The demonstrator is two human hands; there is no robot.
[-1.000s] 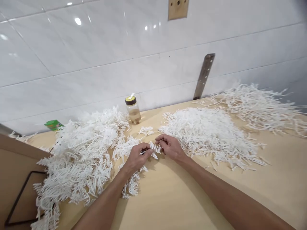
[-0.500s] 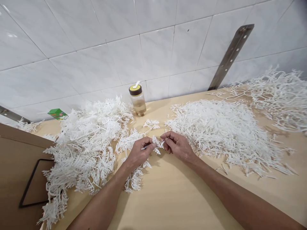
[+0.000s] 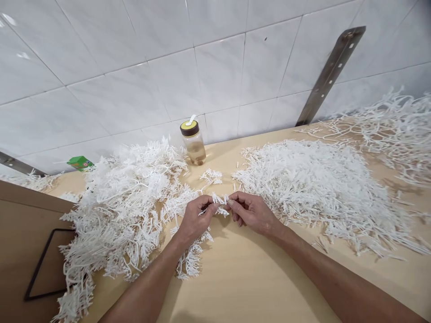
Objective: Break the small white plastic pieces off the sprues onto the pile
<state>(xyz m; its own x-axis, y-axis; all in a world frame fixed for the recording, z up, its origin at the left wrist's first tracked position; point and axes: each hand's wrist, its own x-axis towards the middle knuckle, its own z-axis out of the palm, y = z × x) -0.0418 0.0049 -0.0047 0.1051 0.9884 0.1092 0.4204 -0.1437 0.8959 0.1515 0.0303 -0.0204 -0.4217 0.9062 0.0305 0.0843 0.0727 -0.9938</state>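
A short white strand with many thin prongs (image 3: 219, 198), like a plastic runner, spans the gap between my hands over the table. My left hand (image 3: 196, 220) pinches its left part between thumb and fingers. At the strand's right end, the thumb and forefinger of my right hand (image 3: 255, 214) are closed on the prongs. Left of my hands rises a tangled heap of similar branched white strands (image 3: 124, 202). A broad pile of small loose white pieces (image 3: 313, 184) spreads to the right. One small white cluster (image 3: 212, 175) lies just beyond my fingers.
A drink bottle (image 3: 195, 148) with a dark and yellow lid stands near the tiled wall (image 3: 218, 67). Far left are a green carton (image 3: 80, 163) and a cardboard box (image 3: 30, 242). Longer white strands (image 3: 397, 134) lie at back right. A metal bracket (image 3: 328, 78) leans along the wall.
My right hand has moved slightly left, and its fingertips have closed on the strand's right end. My left hand keeps its pinch. The view has shifted a little.
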